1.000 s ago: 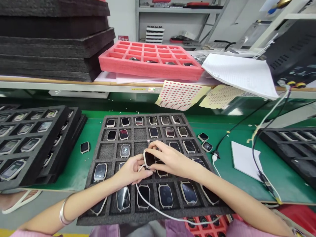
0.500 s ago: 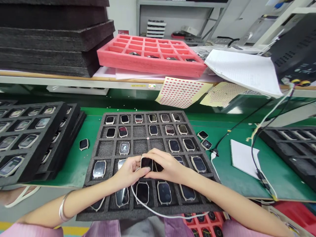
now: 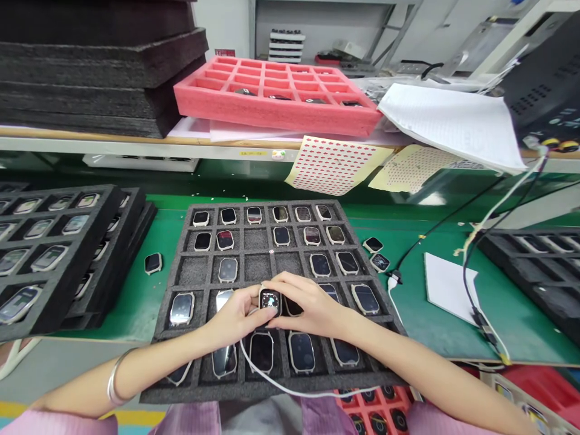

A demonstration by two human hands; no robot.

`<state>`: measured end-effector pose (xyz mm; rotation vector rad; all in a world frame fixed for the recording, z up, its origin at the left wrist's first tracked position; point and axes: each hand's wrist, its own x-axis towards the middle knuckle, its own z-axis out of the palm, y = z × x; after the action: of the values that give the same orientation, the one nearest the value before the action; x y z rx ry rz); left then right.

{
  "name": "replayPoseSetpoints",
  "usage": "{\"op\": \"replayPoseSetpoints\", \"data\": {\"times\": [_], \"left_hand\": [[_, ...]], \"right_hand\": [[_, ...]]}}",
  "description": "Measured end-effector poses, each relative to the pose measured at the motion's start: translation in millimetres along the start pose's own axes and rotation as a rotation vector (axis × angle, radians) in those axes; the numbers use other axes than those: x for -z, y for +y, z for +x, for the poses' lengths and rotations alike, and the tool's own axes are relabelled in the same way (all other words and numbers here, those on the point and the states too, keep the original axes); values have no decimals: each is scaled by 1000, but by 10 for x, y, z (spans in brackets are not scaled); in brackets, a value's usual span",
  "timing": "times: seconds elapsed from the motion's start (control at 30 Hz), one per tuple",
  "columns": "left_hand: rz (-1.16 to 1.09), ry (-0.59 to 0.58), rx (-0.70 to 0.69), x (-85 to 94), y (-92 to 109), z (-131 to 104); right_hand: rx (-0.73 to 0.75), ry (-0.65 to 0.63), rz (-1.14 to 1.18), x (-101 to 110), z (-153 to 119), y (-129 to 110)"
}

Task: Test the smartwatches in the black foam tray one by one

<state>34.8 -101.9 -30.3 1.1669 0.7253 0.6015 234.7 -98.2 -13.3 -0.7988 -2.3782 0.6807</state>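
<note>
Between my two hands is a smartwatch case [image 3: 270, 300] with its screen lit, showing a watch face. My left hand [image 3: 241, 311] grips its left side, the thumb lying across the lower screen. On the other side, my right hand [image 3: 302, 305] pinches the same watch at its edge. A white cable [image 3: 272, 380] runs from under my left hand toward the lower right; its end is hidden by the fingers. Below both hands lies a black foam tray [image 3: 190, 270] with strapless watches in many of its compartments, one of them a watch [image 3: 228, 270] with a grey screen.
Stacked foam trays of watches [image 3: 54, 260] stand at left. Loose watches lie on the green bench: one watch [image 3: 153, 263] left, two right. A pink foam tray [image 3: 276, 115] and black foam stack [image 3: 90, 78] sit on the shelf. White paper [image 3: 448, 287] and cables [image 3: 471, 266] are at right.
The screen of the watch in my hands has gone from dark to a lit watch face. A lit watch in the tray has dimmed. My hands stay nearly still.
</note>
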Motion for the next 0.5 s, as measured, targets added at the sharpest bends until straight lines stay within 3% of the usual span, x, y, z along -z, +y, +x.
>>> {"op": "replayPoseSetpoints", "data": {"times": [0.5], "left_hand": [[91,5,-18,-16,28,-29]], "right_hand": [[39,4,14,17,-1,-17]]}}
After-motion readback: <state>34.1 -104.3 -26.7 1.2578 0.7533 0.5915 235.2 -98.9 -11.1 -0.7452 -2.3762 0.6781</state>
